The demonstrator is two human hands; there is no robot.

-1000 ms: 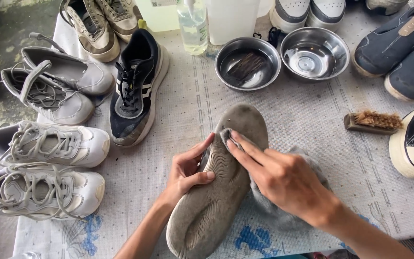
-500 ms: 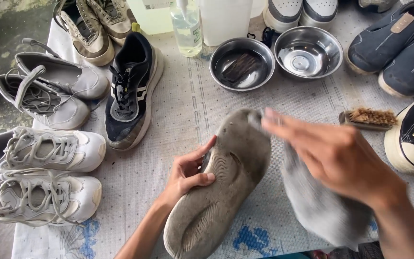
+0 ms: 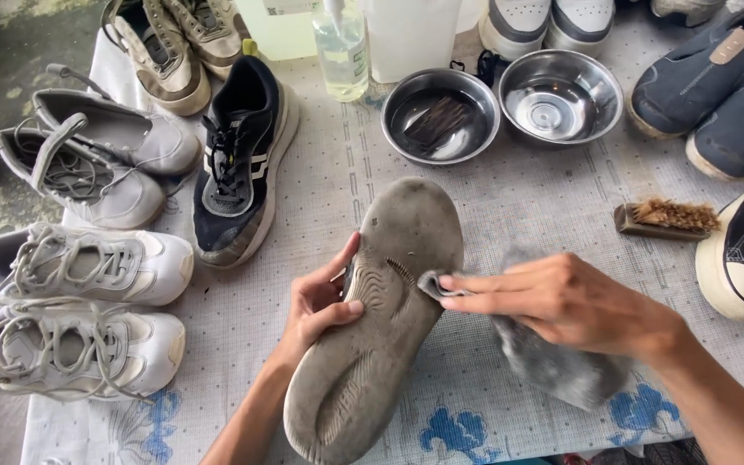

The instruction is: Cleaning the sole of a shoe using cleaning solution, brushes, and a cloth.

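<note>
Gripping the upturned shoe point(image 3: 372, 336) along its left edge, your left hand point(image 3: 320, 301) steadies it sole-up on the patterned surface point(image 3: 544, 207), thumb pressed on the grey tread. Your right hand point(image 3: 561, 301) pinches a grey cloth point(image 3: 553, 366), its corner touching the sole's middle. Beside you on the left lie pale sneakers point(image 3: 79, 310). Farther off sit a bristle brush point(image 3: 666, 218), a black sneaker point(image 3: 238, 164), two steel bowls point(image 3: 501, 108) and a clear pump bottle point(image 3: 342, 52).
</note>
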